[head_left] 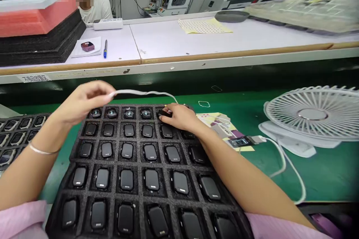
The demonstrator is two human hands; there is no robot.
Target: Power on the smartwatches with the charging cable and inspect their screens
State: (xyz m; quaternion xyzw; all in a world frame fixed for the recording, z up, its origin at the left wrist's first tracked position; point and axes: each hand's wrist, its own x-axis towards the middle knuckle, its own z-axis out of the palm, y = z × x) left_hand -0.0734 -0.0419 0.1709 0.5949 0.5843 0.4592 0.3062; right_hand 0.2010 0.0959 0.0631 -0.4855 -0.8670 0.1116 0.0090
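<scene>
The left grip [91, 97] pinches a white cable [143, 92] that runs toward the right grip [182, 117], which is closed on a black watch [163, 113] at the far row of a foam tray [138, 162] on the green bench [241, 175]

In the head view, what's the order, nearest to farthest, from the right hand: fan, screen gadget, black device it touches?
1. Black device, touching the right hand.
2. Screen gadget, right of the hand.
3. Fan, far right.
</scene>
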